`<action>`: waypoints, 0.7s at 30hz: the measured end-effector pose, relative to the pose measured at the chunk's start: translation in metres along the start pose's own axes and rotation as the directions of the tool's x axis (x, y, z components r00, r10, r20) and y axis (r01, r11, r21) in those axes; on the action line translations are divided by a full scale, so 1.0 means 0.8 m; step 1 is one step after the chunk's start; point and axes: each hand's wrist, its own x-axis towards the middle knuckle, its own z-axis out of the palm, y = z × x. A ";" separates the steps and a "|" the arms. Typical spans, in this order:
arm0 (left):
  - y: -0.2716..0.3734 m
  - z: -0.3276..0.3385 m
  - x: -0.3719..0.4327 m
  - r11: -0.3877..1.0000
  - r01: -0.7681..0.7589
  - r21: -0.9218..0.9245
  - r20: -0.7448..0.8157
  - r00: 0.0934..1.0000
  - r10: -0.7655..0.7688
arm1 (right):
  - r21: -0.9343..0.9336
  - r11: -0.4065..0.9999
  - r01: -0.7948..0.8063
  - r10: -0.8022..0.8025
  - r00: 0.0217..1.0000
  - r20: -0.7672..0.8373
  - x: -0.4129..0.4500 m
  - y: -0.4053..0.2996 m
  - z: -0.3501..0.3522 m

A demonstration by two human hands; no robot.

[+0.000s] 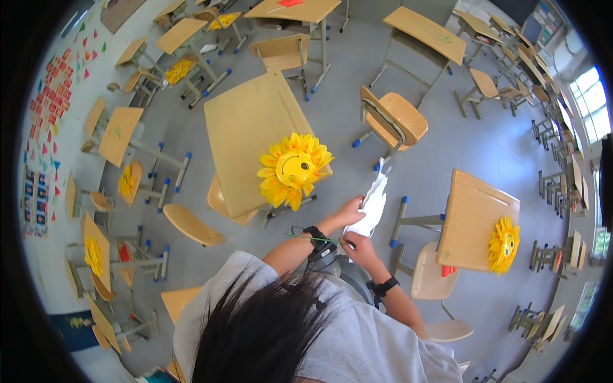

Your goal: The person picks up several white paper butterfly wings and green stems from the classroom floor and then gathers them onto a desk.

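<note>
Before my body, my left hand [352, 211] grips a crumpled white sheet [372, 206], perhaps paper or thin plastic. Its ragged end points away from me. Closer to my body, my right hand [359, 248] is closed at the sheet's lower end. A thin green stick or wire [311, 237] runs from my right fingers across to the left wrist, and a small dark object [350, 244] shows by the thumb. Ahead on the left, a yellow sunflower with a smiling face [293, 170] rests at the near corner of a wooden desk [249, 129].
A second smiling sunflower [505, 245] lies on the right desk [479, 215], with a red item [448, 271] on the chair below it. A wooden chair [395, 119] stands ahead. More desks surround me, some with yellow flowers [178, 71]. Grey floor [335, 119] runs between them.
</note>
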 end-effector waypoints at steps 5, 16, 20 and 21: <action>0.022 0.000 -0.012 0.980 -0.200 -0.020 0.197 0.960 0.200 | 0.206 0.953 -0.220 0.279 0.903 -0.327 -0.023 -0.004 0.032; 0.109 0.209 -0.010 0.864 -0.477 -0.161 0.938 0.198 0.284 | 0.422 0.807 -0.413 0.369 -0.205 -0.907 -0.252 0.045 0.068; 0.156 0.320 -0.080 0.842 -0.514 -0.165 0.985 -0.121 0.120 | 0.515 0.781 -0.353 0.251 -0.578 -0.776 -0.355 0.071 0.124; 0.173 0.346 -0.113 0.840 -0.506 -0.195 0.975 -0.195 0.109 | 0.515 0.806 -0.290 0.230 -0.649 -0.725 -0.383 0.076 0.142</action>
